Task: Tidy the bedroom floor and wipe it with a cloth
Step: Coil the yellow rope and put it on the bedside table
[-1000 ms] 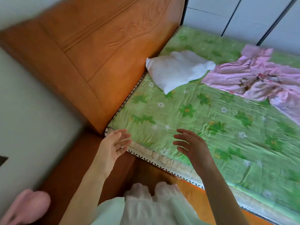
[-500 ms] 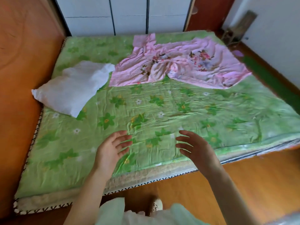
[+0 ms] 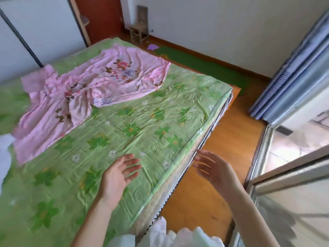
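Both hands empty, fingers spread loosely: left hand (image 3: 117, 177) over green bed (image 3: 142, 125), right hand (image 3: 216, 171) over wooden floor (image 3: 229, 139). Pink sheet (image 3: 85, 90) crumpled on bed. No cloth identifiable; white item (image 3: 4, 150) cut off at left edge.

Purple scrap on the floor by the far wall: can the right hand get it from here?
Probably not. The purple scrap lies past the bed's far end, well beyond the open right hand.
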The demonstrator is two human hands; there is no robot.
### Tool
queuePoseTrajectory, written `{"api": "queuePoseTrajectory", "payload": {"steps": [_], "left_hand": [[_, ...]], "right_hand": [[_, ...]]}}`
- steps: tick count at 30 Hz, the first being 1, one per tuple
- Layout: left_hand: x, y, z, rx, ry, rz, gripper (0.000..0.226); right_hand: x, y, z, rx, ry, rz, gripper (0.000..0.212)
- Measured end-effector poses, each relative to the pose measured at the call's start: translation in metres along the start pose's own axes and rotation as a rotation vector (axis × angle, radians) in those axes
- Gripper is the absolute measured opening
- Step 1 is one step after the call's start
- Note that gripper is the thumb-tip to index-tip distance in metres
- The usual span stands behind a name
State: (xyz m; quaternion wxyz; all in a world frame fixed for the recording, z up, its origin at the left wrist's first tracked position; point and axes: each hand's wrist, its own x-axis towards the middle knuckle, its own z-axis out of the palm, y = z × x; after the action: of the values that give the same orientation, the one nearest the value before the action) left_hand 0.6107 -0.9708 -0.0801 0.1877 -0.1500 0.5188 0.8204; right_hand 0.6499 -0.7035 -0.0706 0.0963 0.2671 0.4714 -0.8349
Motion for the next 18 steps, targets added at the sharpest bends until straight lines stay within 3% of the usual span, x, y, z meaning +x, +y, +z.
{"api": "queuePoseTrajectory", "payload": {"steps": [4,18], "left_hand": [[0.034,0.0,0.029,0.099,-0.147,-0.079,0.032],[0.135,-0.052,0.22,0.3,-0.472,-0.225,0.031]], "right_hand": [[-0.006,-0.001,-0.027,0.125,0.13,-0.036,0.034],[0.015,-0.077,-0.162,0.333,0.339,-0.177,0.024]]}}
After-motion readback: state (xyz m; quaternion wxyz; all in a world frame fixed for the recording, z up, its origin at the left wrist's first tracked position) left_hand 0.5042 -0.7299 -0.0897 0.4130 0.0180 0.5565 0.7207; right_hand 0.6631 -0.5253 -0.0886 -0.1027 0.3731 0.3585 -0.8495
